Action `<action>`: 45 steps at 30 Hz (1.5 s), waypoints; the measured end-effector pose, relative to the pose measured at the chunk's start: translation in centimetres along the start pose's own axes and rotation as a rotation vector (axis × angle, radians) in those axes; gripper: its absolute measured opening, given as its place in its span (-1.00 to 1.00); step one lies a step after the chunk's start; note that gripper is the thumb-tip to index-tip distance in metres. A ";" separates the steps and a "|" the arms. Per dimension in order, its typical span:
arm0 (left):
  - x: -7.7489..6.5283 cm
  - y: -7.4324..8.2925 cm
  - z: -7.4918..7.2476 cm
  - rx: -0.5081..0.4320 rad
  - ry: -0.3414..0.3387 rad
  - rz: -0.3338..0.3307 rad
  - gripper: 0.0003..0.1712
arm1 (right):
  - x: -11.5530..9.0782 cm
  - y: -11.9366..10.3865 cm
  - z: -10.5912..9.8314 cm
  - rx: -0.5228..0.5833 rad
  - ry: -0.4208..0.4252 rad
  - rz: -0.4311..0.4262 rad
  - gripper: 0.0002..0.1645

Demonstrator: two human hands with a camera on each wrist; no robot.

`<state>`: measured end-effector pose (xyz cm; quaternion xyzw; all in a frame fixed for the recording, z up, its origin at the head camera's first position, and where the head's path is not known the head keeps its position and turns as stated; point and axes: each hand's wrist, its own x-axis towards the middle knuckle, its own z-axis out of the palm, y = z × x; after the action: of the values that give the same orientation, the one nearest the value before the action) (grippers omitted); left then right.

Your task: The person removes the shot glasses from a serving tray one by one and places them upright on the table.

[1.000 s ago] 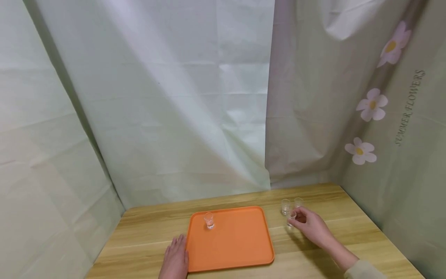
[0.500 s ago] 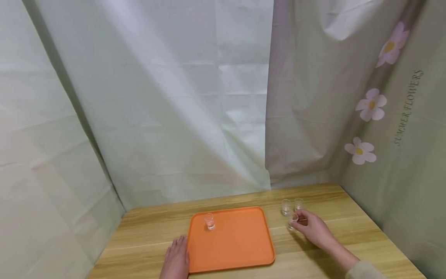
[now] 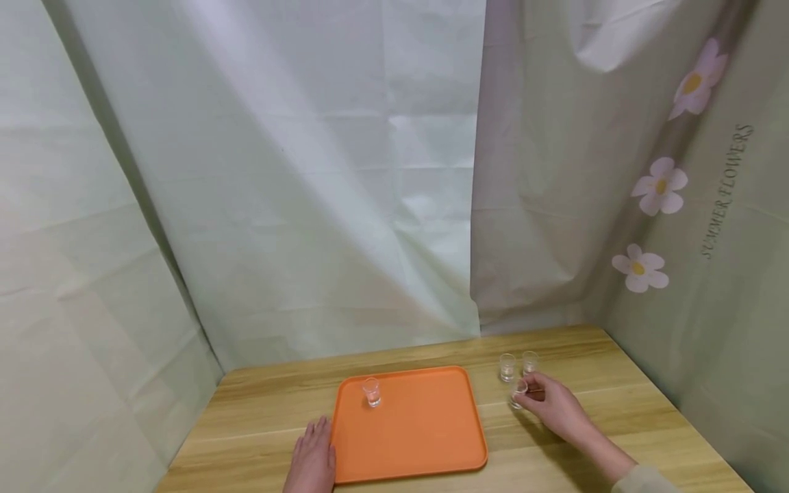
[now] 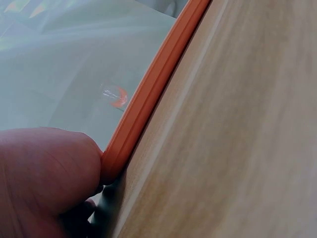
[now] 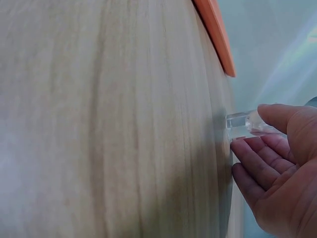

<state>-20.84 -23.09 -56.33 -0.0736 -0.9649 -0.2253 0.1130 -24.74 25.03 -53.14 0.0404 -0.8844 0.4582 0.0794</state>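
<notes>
My right hand pinches a small clear shot glass between thumb and fingers, right of the orange tray. In the right wrist view the glass stands with its base at the wooden tabletop, thumb on one side and fingertips on the other. Just behind it are two more shot glasses, one to the left and one partly behind my fingers. Another shot glass stands upright near the tray's far left corner. My left hand lies flat along the tray's left edge, thumb against the rim.
The wooden table runs back to a pale hanging sheet. More sheeting closes off the left side, and a flower-printed sheet the right.
My right hand and the pinched shot glass have come slightly nearer, uncovering more of the glass behind. The left hand, tray and other glasses keep their places.
</notes>
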 end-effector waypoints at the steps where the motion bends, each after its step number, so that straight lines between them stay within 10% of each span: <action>1: 0.0 0.0 0.0 -0.003 0.000 0.000 -0.45 | 0.0 0.0 0.0 0.002 0.001 0.002 -0.72; 29: 0.2 -1.9 1.2 0.010 0.085 0.057 -0.46 | -0.6 -3.7 -0.5 -0.050 0.032 -0.081 -0.19; 45: 0.2 -0.8 0.7 0.006 0.033 0.032 -0.46 | -0.9 -5.6 0.1 -0.164 -0.063 -0.366 0.07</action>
<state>-21.29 -23.45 -57.28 -0.0848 -0.9624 -0.2215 0.1327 -23.10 21.70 -48.82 0.2081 -0.8987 0.3612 0.1365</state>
